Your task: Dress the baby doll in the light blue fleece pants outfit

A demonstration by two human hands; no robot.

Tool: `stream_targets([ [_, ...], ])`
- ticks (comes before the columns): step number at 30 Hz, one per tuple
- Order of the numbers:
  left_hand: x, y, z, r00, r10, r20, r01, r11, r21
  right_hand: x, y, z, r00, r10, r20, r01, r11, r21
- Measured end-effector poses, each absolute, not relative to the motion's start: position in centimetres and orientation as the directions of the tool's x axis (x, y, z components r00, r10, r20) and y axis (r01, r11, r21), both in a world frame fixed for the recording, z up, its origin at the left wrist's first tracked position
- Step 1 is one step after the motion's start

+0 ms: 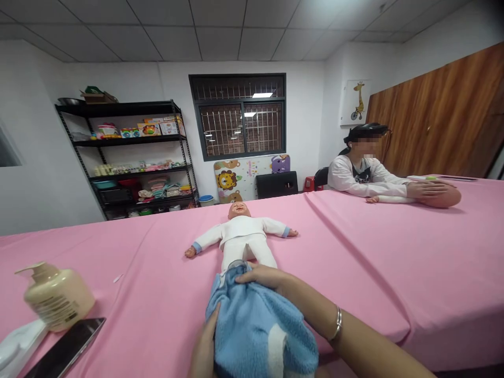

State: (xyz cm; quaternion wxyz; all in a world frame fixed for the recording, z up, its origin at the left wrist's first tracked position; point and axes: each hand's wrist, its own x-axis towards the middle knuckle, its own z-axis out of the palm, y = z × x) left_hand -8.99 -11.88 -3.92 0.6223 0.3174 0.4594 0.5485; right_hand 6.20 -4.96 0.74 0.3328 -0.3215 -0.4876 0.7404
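Note:
A baby doll in white clothes with blue cuffs lies on its back, arms spread, head away from me. At its lower legs is a fuzzy light-blue garment with a white patch; it covers the doll's feet. My right hand wears a silver bangle at the wrist and pinches the garment's upper edge beside the doll's leg. My left hand grips the garment's left side from below, its fingers partly hidden by the cloth.
The pink-covered table holds a beige pump bottle, a black phone and a white object at left. A seated person at right rests hands on another doll. Black shelves stand behind.

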Motion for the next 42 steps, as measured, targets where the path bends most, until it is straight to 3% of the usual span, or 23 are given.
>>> stream_targets([
  [3, -8.6, -11.1, -2.2, -0.006, 0.988, -0.157, -0.306, 0.147, 0.941, 6.9, -5.3, 2.0, -0.542, 0.824, -0.163, -0.215, -0.324, -0.921],
  [8, -8.9, -5.1, 0.3, -0.165, 0.972, 0.166, 0.109, -0.15, 0.983, 7.4, -5.3, 3.0, -0.464, 0.869, -0.171, -0.114, -0.25, -0.961],
  [11, -9.1, -0.7, 1.0, -0.086, 0.96, 0.268, 0.277, -0.235, 0.932, 7.8, -5.0, 2.7, -0.493, 0.861, -0.123, -0.084, -0.188, -0.979],
  [14, -9.1, 2.3, 0.5, 0.065, 0.96, 0.274, 0.362, -0.278, 0.89, 8.7, -4.1, 2.4, -0.581, 0.81, -0.078, 0.023, -0.08, -0.997],
  [19, -9.0, 4.2, -1.7, 0.111, 0.97, 0.216, 0.251, -0.238, 0.938, 10.1, -1.5, 2.8, -0.611, 0.791, -0.042, 0.332, 0.208, -0.92],
  [23, -8.7, 4.3, -3.9, 0.003, 0.987, 0.163, -0.005, -0.163, 0.987, 9.9, 1.1, 2.1, -0.569, 0.794, 0.213, 0.408, 0.498, -0.765],
  [25, -8.6, 4.4, -4.6, -0.015, 0.986, 0.164, -0.059, -0.164, 0.985, 9.4, 1.9, 0.9, -0.514, 0.791, 0.331, 0.402, 0.563, -0.722],
  [32, -8.9, 5.8, -5.2, -0.054, 0.976, 0.209, -0.009, -0.21, 0.978, 8.8, 1.5, -2.5, -0.261, 0.833, 0.489, 0.546, 0.544, -0.637],
  [36, -9.2, 5.7, -4.8, -0.027, 0.918, 0.395, 0.354, -0.36, 0.863, 9.5, 1.4, -2.4, -0.107, 0.842, 0.529, 0.616, 0.473, -0.629],
  [39, -9.8, 5.1, -3.8, -0.065, 0.919, 0.389, 0.642, -0.26, 0.721, 9.7, 1.4, -2.3, -0.003, 0.838, 0.545, 0.647, 0.418, -0.638],
  [42, -10.5, 4.5, -2.6, -0.153, 0.92, 0.361, 0.771, -0.118, 0.626, 9.9, 1.3, -2.1, 0.096, 0.84, 0.534, 0.611, 0.374, -0.698],
])
